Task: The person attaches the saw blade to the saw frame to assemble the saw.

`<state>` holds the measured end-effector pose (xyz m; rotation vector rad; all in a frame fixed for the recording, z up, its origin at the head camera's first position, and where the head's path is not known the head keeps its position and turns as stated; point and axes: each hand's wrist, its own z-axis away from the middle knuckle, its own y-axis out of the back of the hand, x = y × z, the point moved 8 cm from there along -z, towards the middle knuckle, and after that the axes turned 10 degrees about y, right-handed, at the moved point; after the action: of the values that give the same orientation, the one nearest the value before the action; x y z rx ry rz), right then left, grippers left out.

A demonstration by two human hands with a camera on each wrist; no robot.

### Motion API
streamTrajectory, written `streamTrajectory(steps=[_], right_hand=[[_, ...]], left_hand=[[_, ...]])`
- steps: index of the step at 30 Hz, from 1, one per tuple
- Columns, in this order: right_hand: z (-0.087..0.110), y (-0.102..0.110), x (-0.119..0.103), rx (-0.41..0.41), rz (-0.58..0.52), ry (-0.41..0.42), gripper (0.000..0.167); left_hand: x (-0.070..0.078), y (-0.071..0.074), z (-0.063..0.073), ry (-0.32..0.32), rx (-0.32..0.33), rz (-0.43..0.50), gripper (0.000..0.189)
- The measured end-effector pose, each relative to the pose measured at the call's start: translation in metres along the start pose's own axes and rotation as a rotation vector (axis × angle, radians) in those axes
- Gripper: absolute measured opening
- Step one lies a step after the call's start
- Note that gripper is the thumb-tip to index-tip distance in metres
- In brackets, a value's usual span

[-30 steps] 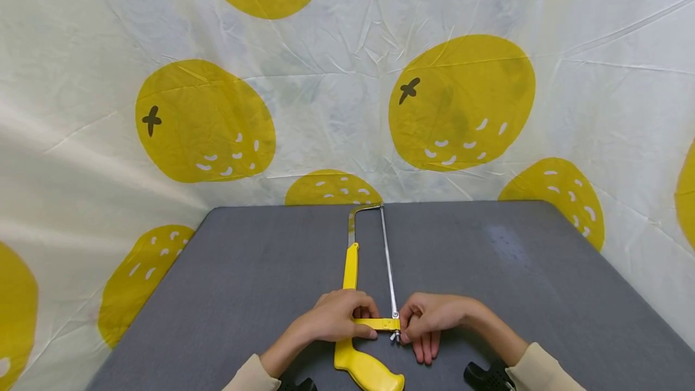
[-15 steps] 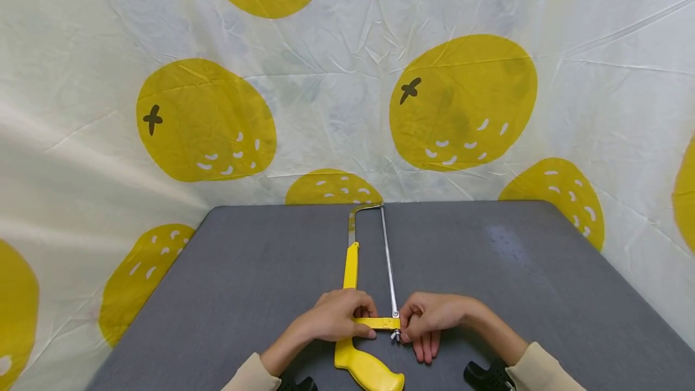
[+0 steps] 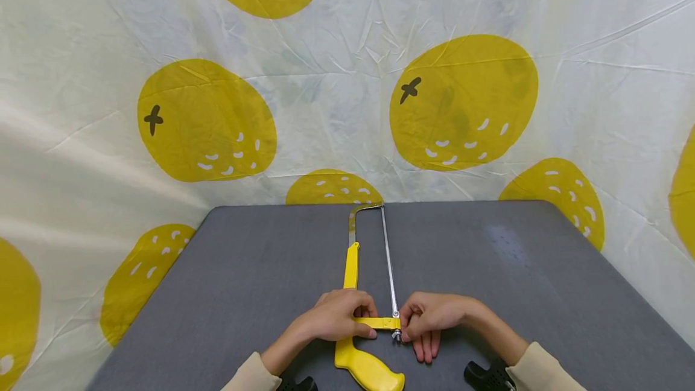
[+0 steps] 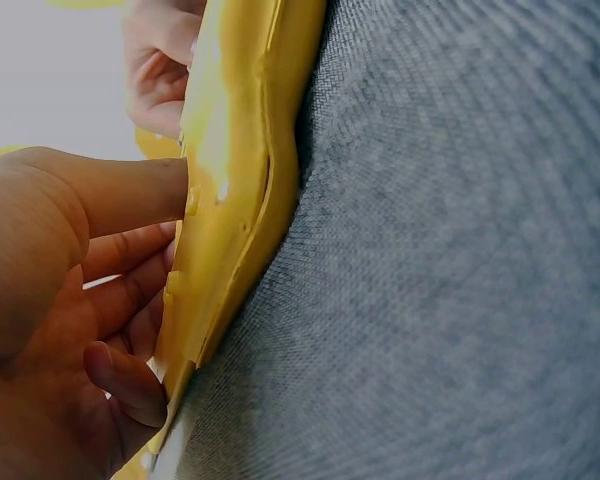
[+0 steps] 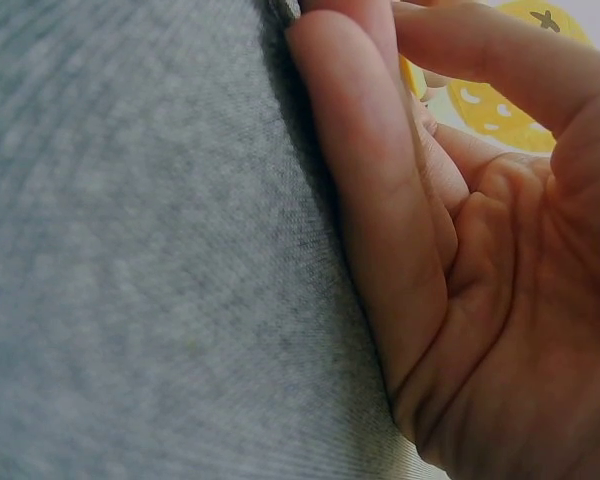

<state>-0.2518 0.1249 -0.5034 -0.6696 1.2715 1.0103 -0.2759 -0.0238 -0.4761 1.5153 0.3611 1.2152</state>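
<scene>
A hacksaw with a yellow handle [image 3: 369, 368] lies flat on the grey table. Its thin metal blade [image 3: 388, 258] runs along the right side, away from the person. The left hand [image 3: 336, 316] grips the yellow frame just above the handle; its thumb presses the yellow body [image 4: 225, 170] in the left wrist view. At the near end of the blade sits a small metal wing nut [image 3: 396, 336]. Thumb and forefinger of the right hand [image 3: 431, 317] pinch at its right side, the other fingers reaching down toward the table. Those fingers hide part of the contact.
The grey table [image 3: 260, 258] has its far edge against a white cloth [image 3: 326, 113] printed with yellow fruit shapes. The saw's far tip reaches that edge. Black wrist devices [image 3: 488, 375] sit beneath both cream sleeves [image 3: 543, 370].
Both hands and the hacksaw stay in place. The wing nut's wings look slightly turned compared with earlier; the head view shifts very little.
</scene>
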Motion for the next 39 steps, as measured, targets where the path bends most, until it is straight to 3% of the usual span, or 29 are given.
streamTrajectory(steps=[13,39], right_hand=[[-0.0003,-0.0006,0.002,0.003,-0.012,-0.004,0.021],[-0.001,0.0006,0.0035,0.032,-0.031,-0.021,0.006]], left_hand=[[-0.0015,-0.0011,-0.0002,0.009,-0.016,0.015,0.016],[-0.0003,-0.001,-0.0005,0.003,-0.011,0.02,0.016]])
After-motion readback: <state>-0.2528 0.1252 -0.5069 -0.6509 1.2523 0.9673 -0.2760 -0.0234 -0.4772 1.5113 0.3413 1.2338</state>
